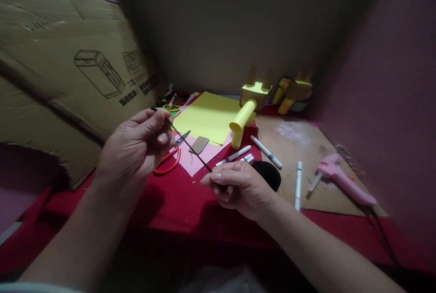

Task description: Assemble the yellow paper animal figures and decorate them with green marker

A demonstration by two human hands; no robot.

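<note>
A length of black yarn (190, 144) stretches taut on a slant between my two hands above the red-covered table. Pinched in my left hand (134, 143) is its upper end; lower and to the right, my right hand (240, 186) grips the other end between thumb and fingers. Behind the right hand a rounded black ball (269, 174) is partly hidden; it looks like wound yarn. Red-handled scissors (167, 163) lie just beyond my left hand, beside a small cardboard piece (199, 145).
Yellow paper (207, 116) lies over pink sheets. A yellow paper-tube animal (243, 118) stands behind, with another figure (293, 93) at back right. Several markers (266, 151) and a pink glue gun (344, 177) rest on the brown board (327, 143). A large carton (61, 66) leans at left.
</note>
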